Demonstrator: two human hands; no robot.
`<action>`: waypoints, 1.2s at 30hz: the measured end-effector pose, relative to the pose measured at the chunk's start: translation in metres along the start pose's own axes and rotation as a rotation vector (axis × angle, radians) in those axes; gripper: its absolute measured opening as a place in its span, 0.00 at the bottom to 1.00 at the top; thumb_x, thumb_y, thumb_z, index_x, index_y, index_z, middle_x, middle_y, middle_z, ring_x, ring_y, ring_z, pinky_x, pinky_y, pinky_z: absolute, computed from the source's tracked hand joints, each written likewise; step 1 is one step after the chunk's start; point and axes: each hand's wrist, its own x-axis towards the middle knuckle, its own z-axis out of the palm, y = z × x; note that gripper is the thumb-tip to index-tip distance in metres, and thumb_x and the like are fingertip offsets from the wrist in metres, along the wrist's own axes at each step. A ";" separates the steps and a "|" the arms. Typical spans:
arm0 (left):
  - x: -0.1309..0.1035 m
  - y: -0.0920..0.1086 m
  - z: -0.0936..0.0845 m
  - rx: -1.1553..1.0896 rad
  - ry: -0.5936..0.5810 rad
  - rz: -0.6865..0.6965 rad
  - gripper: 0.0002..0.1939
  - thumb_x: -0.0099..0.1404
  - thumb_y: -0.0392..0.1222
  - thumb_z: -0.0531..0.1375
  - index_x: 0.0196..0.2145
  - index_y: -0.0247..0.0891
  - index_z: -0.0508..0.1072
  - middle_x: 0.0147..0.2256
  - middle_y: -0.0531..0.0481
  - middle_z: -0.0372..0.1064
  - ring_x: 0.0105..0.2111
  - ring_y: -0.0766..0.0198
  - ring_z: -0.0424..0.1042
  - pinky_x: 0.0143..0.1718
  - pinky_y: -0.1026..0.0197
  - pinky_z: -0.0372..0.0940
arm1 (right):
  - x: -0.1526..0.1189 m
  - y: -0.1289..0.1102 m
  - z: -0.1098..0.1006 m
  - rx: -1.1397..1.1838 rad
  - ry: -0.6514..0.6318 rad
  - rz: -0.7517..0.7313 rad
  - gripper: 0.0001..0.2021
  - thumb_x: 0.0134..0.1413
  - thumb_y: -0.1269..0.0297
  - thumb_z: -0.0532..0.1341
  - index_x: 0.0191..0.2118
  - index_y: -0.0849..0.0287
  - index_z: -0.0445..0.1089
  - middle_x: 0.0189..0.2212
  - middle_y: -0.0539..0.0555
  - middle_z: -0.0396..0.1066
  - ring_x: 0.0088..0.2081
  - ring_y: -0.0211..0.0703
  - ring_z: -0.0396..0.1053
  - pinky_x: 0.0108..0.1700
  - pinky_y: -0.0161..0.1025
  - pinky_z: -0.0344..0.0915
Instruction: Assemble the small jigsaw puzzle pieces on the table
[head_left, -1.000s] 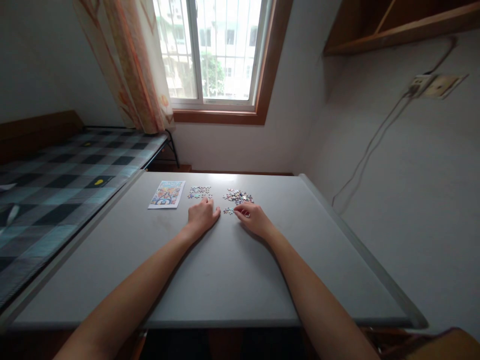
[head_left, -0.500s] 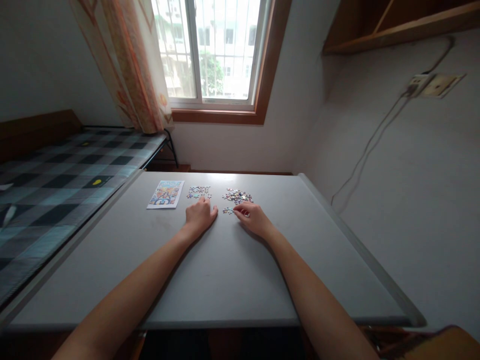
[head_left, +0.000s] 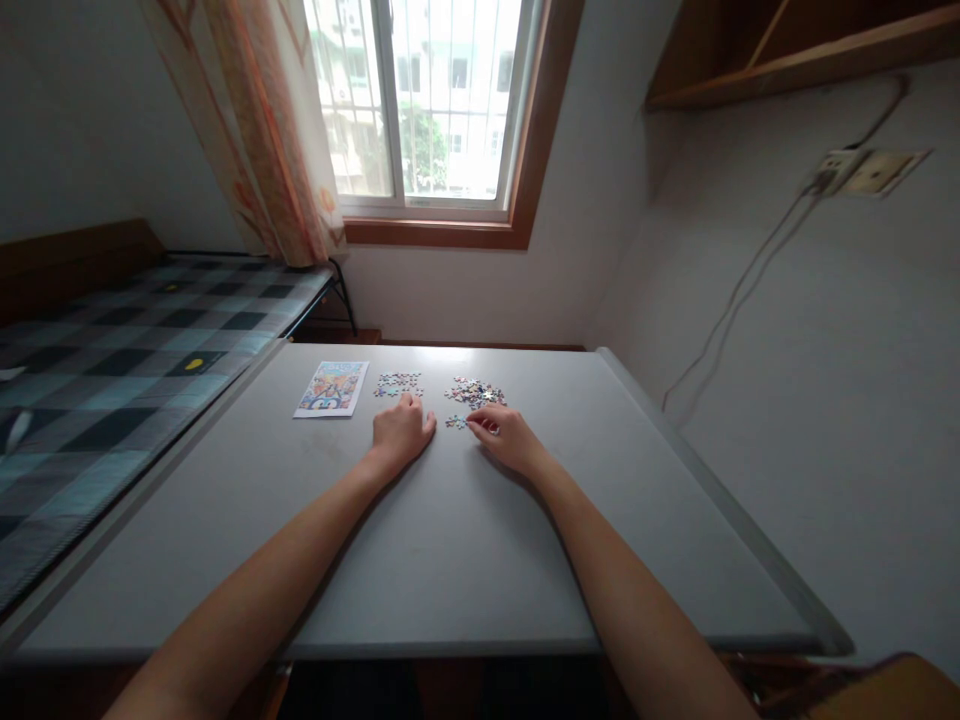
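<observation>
My right hand (head_left: 506, 437) pinches a jigsaw puzzle piece at a small cluster of puzzle pieces (head_left: 455, 422); fingertips partly cover the piece. Just beyond it lies a heap of loose jigsaw pieces (head_left: 474, 390) in many colours. My left hand (head_left: 401, 430) rests on the table, its fingers loosely bent and the thumb apart, with nothing seen in it. Directly in front of its fingers, several more puzzle pieces (head_left: 397, 382) are spread out in loose rows. A printed picture sheet (head_left: 332, 389) with colourful cartoon figures lies flat to their left.
Everything lies on a white table (head_left: 450, 560) with a raised grey edge on the right. A bed with a checked mattress (head_left: 172, 320) stands along the left side. Behind are a window (head_left: 442, 110) and a curtain (head_left: 255, 130); a cable (head_left: 731, 310) hangs on the right wall.
Almost nothing differs. My left hand has shifted very slightly; my right hand stays at the small cluster of pieces.
</observation>
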 end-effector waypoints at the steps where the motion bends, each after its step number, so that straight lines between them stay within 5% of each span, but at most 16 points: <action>1: 0.000 0.000 0.000 0.000 -0.003 -0.003 0.24 0.67 0.52 0.44 0.45 0.35 0.71 0.43 0.40 0.67 0.36 0.53 0.72 0.34 0.57 0.62 | 0.000 0.000 0.000 0.000 0.000 0.000 0.06 0.55 0.68 0.59 0.33 0.60 0.73 0.31 0.53 0.72 0.30 0.36 0.67 0.36 0.34 0.64; 36: -0.001 0.003 -0.007 -0.018 -0.047 -0.030 0.23 0.67 0.52 0.45 0.46 0.34 0.70 0.44 0.38 0.68 0.38 0.53 0.72 0.36 0.57 0.62 | 0.000 -0.001 -0.001 -0.021 -0.002 -0.009 0.06 0.55 0.69 0.58 0.33 0.60 0.73 0.30 0.53 0.72 0.30 0.36 0.66 0.36 0.35 0.64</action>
